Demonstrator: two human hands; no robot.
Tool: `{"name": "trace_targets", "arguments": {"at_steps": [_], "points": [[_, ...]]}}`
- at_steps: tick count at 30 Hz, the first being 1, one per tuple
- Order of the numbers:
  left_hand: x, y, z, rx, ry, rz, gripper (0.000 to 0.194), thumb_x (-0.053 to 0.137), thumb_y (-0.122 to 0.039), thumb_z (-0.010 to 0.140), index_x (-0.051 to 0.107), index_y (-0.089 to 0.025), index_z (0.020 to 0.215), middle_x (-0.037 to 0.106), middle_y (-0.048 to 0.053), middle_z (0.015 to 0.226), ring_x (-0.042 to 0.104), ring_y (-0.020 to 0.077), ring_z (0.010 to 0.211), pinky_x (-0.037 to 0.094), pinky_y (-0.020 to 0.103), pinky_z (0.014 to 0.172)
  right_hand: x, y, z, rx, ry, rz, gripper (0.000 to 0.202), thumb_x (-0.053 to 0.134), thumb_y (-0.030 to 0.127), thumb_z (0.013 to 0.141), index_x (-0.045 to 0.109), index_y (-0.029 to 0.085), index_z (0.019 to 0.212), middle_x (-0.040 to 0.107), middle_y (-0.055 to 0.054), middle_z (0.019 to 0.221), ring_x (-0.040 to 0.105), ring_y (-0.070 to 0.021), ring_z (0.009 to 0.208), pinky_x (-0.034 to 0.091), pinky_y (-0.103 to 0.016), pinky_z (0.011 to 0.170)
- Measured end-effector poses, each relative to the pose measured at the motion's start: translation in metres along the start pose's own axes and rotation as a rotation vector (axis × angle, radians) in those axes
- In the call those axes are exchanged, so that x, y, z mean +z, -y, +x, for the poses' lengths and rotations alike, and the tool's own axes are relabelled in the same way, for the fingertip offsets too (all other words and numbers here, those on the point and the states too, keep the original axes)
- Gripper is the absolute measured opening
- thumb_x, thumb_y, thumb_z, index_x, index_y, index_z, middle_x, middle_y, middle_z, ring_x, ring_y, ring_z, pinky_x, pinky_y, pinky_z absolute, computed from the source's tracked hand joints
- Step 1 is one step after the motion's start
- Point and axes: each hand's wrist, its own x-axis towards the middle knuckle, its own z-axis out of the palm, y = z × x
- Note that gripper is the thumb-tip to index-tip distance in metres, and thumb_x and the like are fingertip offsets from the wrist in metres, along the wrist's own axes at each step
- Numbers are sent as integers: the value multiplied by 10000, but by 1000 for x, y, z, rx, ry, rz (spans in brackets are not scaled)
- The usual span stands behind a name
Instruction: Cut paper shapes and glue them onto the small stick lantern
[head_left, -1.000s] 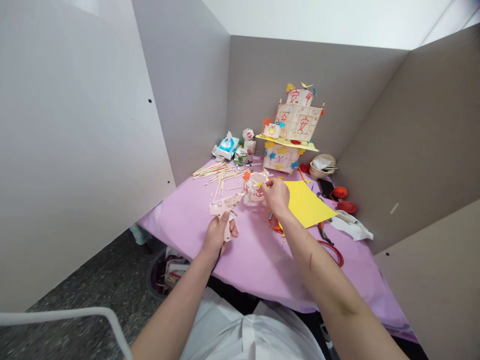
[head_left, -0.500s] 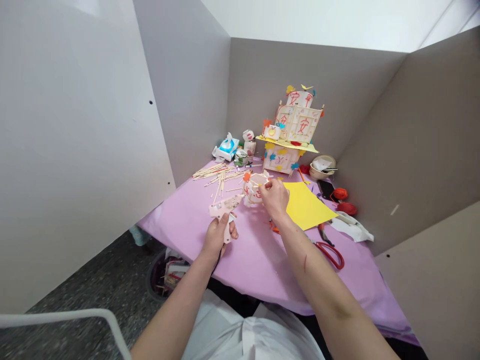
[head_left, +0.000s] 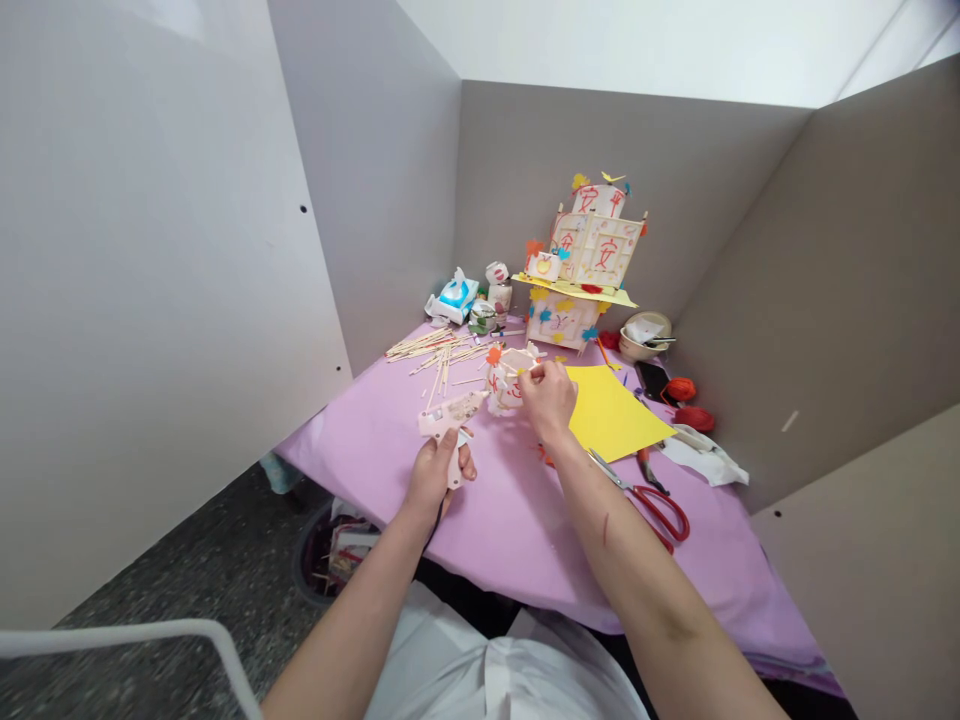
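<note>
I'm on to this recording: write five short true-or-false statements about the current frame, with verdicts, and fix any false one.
1. The left hand holds a pink glue gun. True.
2. The right hand grips the scissors. False: it is at the small decorated paper piece; the scissors lie near the right forearm.
3. The yellow sheet lies on a purple tablecloth. True.
4. The wooden sticks lie right of the yellow sheet. False: they lie left of it.
5. The scissors have red handles. True.
</note>
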Motion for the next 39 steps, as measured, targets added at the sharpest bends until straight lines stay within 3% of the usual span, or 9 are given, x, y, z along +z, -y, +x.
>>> {"name": "trace_targets", "arguments": {"at_steps": [19,25,39], "points": [[-1,1,0,0,-10,3,425,634,-534,743,541,-154,911,443,-69,522,454,81,417,380,229,463,-4,-11,-10,-39,-23,81,137,513,301,805,561,191,740,613,-33,851,550,-185,838,324,-308,742],[-2,2,0,11,5,-3,402,619,-517,766,538,-151,913,445,-67,528,454,78,421,376,225,470,-7,-19,-10,-91,-63,76,170,542,342,815,570,184,870,603,-52,935,535,-201,908,323,-316,774],[-1,1,-1,8,6,2,378,595,-500,797,531,-149,922,441,-70,527,451,80,425,376,227,468,-8,-10,2,-141,-27,-16,171,560,342,834,566,186,902,564,-55,965,512,-217,941,294,-323,769]]}}
